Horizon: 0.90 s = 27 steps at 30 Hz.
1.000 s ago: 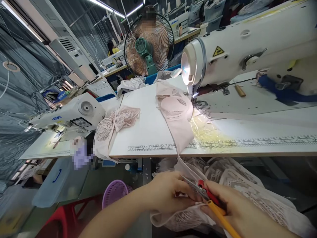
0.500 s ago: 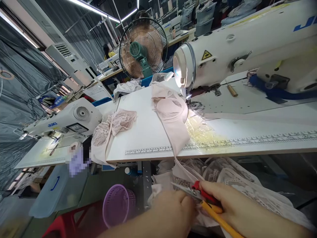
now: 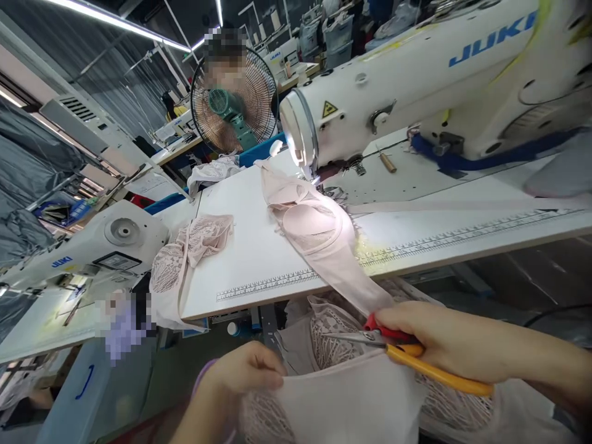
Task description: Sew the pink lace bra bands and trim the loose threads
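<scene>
My left hand [image 3: 252,369] pinches the upper edge of a pale pink bra [image 3: 342,394] with lace, held below the table's front edge. My right hand [image 3: 420,327] is closed round scissors [image 3: 444,375] with red and orange handles. Their blades point left, just above the held fabric's edge; whether they are parted I cannot make out. Another pale pink bra [image 3: 319,225] lies on the table by the sewing machine's needle area. Its band hangs over the edge down to my right hand, and whether the fingers grip it is hidden.
A white sewing machine [image 3: 407,92] stands at the right of the white table [image 3: 245,259], which has a ruler strip [image 3: 268,285]. A lace bra [image 3: 189,259] hangs over the table's left edge. Beyond are a second machine [image 3: 115,237], a fan [image 3: 235,102] and a person at the left.
My hands have moved apart, my left hand leftward, spreading the pink fabric between them. The scissors stay in my right hand. The bra on the table has shifted with its band, and the view has turned right.
</scene>
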### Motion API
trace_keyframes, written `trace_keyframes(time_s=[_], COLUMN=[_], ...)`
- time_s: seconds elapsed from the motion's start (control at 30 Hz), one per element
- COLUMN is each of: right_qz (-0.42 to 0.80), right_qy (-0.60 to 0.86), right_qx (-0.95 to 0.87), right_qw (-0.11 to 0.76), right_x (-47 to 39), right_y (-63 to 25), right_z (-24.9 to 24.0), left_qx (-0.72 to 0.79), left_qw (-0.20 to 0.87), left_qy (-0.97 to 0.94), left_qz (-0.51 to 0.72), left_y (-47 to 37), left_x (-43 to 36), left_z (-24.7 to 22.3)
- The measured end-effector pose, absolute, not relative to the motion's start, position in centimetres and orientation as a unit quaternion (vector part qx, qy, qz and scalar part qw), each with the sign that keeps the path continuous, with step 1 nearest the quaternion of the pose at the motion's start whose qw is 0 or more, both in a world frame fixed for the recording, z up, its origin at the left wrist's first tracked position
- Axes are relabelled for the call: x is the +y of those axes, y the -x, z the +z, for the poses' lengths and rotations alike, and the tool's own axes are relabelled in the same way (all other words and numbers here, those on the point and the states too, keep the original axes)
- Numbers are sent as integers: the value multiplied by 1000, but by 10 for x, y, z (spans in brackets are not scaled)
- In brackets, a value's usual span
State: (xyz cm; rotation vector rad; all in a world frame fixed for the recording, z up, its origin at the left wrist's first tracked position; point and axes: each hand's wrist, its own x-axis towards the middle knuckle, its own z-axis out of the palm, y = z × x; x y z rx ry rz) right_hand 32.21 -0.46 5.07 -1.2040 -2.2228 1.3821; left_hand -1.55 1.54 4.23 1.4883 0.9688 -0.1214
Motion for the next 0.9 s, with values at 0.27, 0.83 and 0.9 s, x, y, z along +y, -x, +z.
trace_keyframes(time_s=[0.27,0.83,0.9], right_qz=[454,423,416], right_qy=[400,385,379], right_qx=[-787,-812,-818], right_qw=[125,117,116], right_x=[0,15,16], right_y=[-316,-313,-312], right_z=[64,85,86], left_qx=[433,437,427], left_qw=[413,707,720], left_qy=[-801,-490,-476], left_qz=[-9,262,269], left_y=[-43,-103,-103], left_x=[10,-12,-11], left_z=[49,33,31])
